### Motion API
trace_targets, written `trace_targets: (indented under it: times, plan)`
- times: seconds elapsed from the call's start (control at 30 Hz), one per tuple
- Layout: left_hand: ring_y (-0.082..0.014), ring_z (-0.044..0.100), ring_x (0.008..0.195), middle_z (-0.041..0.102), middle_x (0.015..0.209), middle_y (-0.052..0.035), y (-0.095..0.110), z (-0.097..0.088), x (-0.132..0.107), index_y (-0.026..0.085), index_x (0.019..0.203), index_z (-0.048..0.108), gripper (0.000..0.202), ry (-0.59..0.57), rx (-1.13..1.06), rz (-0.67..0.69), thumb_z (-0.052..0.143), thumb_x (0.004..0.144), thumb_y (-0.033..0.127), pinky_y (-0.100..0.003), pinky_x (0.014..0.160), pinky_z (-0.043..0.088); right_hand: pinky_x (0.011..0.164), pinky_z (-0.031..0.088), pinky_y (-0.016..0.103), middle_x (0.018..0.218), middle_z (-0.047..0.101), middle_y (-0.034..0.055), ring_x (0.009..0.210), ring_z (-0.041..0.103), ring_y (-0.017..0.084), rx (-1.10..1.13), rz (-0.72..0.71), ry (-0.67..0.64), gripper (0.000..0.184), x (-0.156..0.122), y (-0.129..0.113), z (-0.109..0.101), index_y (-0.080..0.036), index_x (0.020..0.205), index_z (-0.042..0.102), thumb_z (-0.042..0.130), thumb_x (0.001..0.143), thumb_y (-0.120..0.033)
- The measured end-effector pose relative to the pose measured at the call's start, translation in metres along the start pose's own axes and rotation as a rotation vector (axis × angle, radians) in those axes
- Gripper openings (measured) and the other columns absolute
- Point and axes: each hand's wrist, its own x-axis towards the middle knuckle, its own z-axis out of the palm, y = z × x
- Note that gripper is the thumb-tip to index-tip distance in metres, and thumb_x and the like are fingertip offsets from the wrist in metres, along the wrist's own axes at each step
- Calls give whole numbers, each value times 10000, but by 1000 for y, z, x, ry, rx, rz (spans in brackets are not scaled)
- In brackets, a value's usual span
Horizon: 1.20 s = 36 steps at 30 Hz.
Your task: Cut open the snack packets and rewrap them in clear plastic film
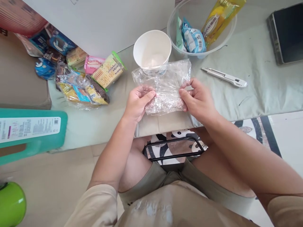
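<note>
Gripping clear bag [167, 90] in left hand [139, 102] and right hand [199, 100] | overlapping white cup [151, 42] in view | could tip cup if pushed forward

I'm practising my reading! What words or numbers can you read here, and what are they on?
"SODA BISCUIT": on the cracker packet.
"COCOA", I think: on the dark packet.
Too small or blurred: label on the teal jug, yellow packet, blue packet, other snack packets.
Clear plastic: nothing I can read.

clear plastic bag [169, 90], white bowl [152, 52], white cutter [224, 76], pale green cloth [115, 107], teal bottle [42, 142], panda-patterned mat [170, 149]
</note>
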Motion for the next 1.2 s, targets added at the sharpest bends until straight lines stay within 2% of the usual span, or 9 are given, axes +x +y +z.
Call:
trace_targets:
  times: [0.13,0.23,0.37,0.5,0.67,0.77,0.87,1.07,1.2]
  plan:
    - [-78,563,538,646,670,32,0,-6,1,199,780,635,375,9,-71,2,929,591,335,-194,468,432,432,381,258,492,508,-104,407,487,101,58,21,-27,220,-1,-5,-1,-268,904,495,692,915,-365]
    - [-181,722,766,723,870,-9,1,-10,0,224,887,636,391,-41,-168,-51,893,642,388,-271,617,570,433,354,249,476,514,-108,391,463,90,58,9,-62,200,-1,-5,0,-258,904,497,679,921,-339]
    - [-277,774,954,755,965,-35,3,-11,-1,233,997,635,426,-134,-224,-120,854,657,365,-369,730,636,443,342,258,476,530,-104,392,468,95,46,-5,-99,207,-2,-4,1,-259,906,497,681,924,-351]
    - [-169,726,680,760,819,1,1,-8,3,216,920,657,342,-31,-172,-60,840,637,275,-266,583,577,448,325,265,479,530,-99,402,467,102,38,-14,-134,207,-3,-4,2,-264,906,496,679,925,-359]
    - [-71,566,469,728,683,32,-3,-8,8,198,741,635,174,114,-142,28,757,619,176,-172,371,339,486,367,268,535,485,-82,473,470,105,71,-19,-103,200,-2,-1,4,-258,855,502,686,899,-325]
    - [-63,526,441,730,689,38,-1,-8,7,205,753,635,182,98,-123,39,749,612,186,-188,359,315,529,395,268,623,517,-47,557,496,107,82,-38,-91,207,-1,0,4,-243,793,504,700,851,-277]
    - [-59,530,467,726,692,42,2,-6,5,207,766,625,261,52,-118,33,812,584,218,-188,405,363,518,379,267,638,520,-45,566,491,114,100,5,-129,162,-1,-2,3,-238,868,552,703,830,-281]
    - [-36,470,443,673,630,55,2,-4,2,207,738,550,547,-45,-69,-48,997,510,427,-186,410,340,544,371,258,659,576,-25,582,486,99,20,13,-194,166,-3,-6,3,-203,804,584,733,794,-274]
    - [-56,545,516,714,683,27,1,-5,1,197,728,560,571,-45,-20,-16,1021,485,432,-185,458,407,527,363,257,609,563,-33,557,481,105,-29,26,-192,145,-2,-5,3,-194,860,647,737,806,-294]
